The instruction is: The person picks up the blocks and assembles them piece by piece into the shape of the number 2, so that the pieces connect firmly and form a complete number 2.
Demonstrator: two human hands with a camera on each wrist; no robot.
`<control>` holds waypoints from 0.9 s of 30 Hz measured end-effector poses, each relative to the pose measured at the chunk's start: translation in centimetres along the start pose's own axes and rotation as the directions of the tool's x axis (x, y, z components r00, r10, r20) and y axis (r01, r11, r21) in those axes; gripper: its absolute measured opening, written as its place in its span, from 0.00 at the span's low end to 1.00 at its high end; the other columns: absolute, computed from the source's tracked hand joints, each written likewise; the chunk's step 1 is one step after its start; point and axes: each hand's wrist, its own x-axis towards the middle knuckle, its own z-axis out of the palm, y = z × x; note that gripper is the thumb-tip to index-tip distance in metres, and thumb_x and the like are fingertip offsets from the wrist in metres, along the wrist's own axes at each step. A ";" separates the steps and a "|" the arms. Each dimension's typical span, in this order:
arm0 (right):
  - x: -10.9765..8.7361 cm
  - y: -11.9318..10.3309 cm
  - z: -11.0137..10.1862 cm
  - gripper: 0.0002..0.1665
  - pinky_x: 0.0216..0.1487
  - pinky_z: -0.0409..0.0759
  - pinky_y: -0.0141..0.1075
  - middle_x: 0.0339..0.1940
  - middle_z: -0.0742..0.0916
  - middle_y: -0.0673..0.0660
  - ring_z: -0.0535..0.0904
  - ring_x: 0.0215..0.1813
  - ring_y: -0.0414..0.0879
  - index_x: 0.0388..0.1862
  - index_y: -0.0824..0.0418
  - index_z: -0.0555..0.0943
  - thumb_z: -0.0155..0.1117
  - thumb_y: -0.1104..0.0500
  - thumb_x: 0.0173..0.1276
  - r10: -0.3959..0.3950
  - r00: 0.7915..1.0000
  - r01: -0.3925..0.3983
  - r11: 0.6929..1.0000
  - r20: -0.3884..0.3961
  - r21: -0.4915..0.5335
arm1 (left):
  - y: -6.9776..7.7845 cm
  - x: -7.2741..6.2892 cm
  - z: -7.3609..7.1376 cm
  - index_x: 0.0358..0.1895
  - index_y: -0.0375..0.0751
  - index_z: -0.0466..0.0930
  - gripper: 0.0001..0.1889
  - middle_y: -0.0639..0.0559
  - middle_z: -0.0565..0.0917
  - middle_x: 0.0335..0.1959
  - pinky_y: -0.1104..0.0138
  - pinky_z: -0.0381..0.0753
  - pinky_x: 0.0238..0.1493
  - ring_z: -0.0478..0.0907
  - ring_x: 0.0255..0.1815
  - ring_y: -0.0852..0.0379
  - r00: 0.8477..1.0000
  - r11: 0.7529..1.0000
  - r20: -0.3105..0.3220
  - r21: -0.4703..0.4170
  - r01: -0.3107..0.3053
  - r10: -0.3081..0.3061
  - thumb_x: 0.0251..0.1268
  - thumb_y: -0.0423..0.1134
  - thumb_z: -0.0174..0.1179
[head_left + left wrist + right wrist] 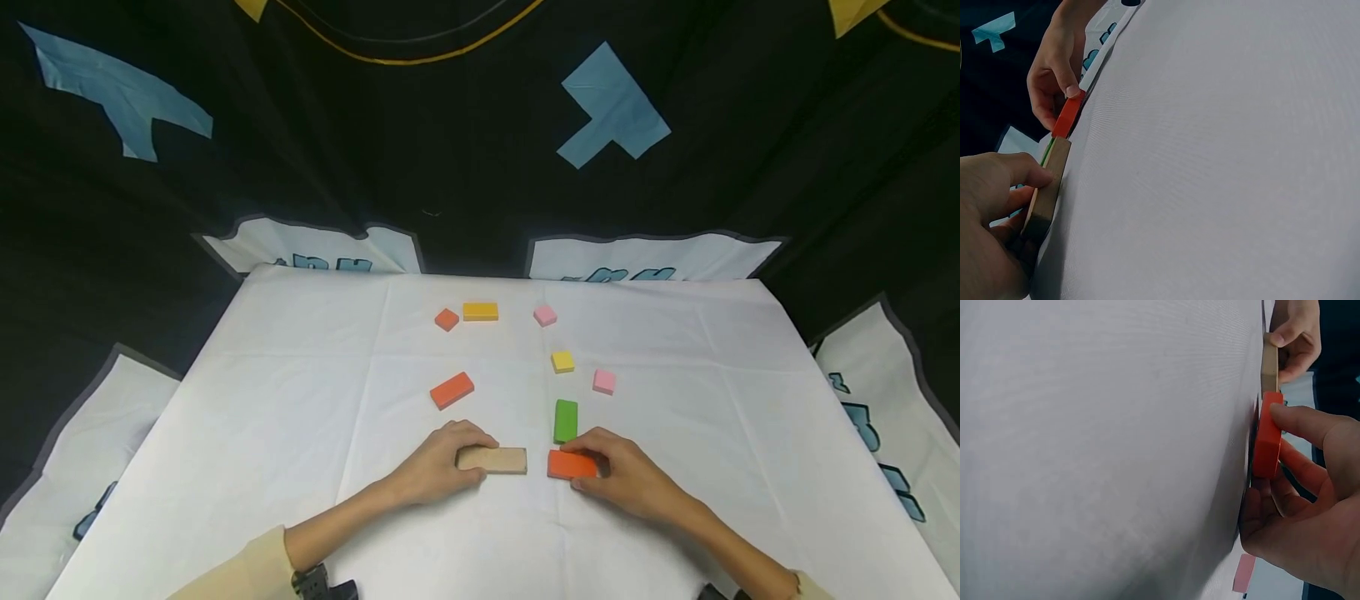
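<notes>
My left hand point(444, 462) pinches a plain wooden block point(504, 461) between thumb and fingers, low over the white cloth. Across a small gap to the right, my right hand point(626, 475) grips an orange-red block point(566, 464) by its right part. Both blocks lie lengthwise, nearly in one line, their short ends facing each other. Just behind the orange-red block lies a green block point(566, 421), close to the right fingertips. In the left wrist view the thumb presses the near long side of the wooden block point(1052, 178); the right wrist view shows the thumb on the orange-red block point(1267, 444).
Farther back on the white table point(300, 400) lie a long orange block point(452, 390), a small orange block point(447, 320), a long yellow block point(480, 312), a small yellow block point(562, 362) and two pink blocks point(545, 316). A dark patterned curtain point(465, 167) hangs behind.
</notes>
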 end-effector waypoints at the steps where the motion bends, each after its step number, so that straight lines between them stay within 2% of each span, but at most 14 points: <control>1: 0.1 -0.1 0.0 0.21 0.51 0.76 0.35 0.47 0.82 0.41 0.76 0.47 0.40 0.54 0.51 0.84 0.75 0.60 0.61 -0.001 1.000 0.001 1.000 -0.003 -0.004 | 0.0 0.0 0.0 0.54 0.42 0.83 0.17 0.56 0.81 0.50 0.63 0.75 0.51 0.74 0.48 0.59 1.000 1.000 0.000 0.001 0.003 -0.003 0.61 0.31 0.66; 10: 0.7 -0.4 0.4 0.22 0.49 0.77 0.36 0.46 0.83 0.43 0.76 0.46 0.42 0.54 0.54 0.85 0.76 0.64 0.59 0.035 0.999 -0.036 0.999 -0.029 -0.025 | 0.0 0.0 0.0 0.54 0.43 0.83 0.17 0.56 0.81 0.51 0.63 0.75 0.51 0.74 0.48 0.58 1.000 1.000 0.000 0.000 0.013 -0.013 0.61 0.32 0.66; 24: 1.6 -1.0 1.3 0.23 0.50 0.76 0.40 0.43 0.81 0.42 0.75 0.47 0.42 0.52 0.49 0.86 0.77 0.63 0.57 0.054 0.998 -0.054 0.998 -0.020 -0.019 | 0.0 0.0 0.1 0.54 0.43 0.83 0.17 0.57 0.81 0.50 0.63 0.75 0.51 0.74 0.48 0.59 1.000 1.000 0.001 -0.015 0.010 -0.010 0.61 0.31 0.66; 27: 1.7 -1.1 1.5 0.23 0.47 0.75 0.38 0.41 0.79 0.43 0.73 0.46 0.42 0.51 0.48 0.86 0.77 0.63 0.56 0.056 0.998 -0.057 0.998 -0.025 -0.033 | 0.0 0.0 0.1 0.54 0.43 0.83 0.17 0.57 0.81 0.50 0.63 0.75 0.51 0.74 0.49 0.59 1.000 1.000 -0.004 -0.012 0.008 -0.008 0.61 0.31 0.66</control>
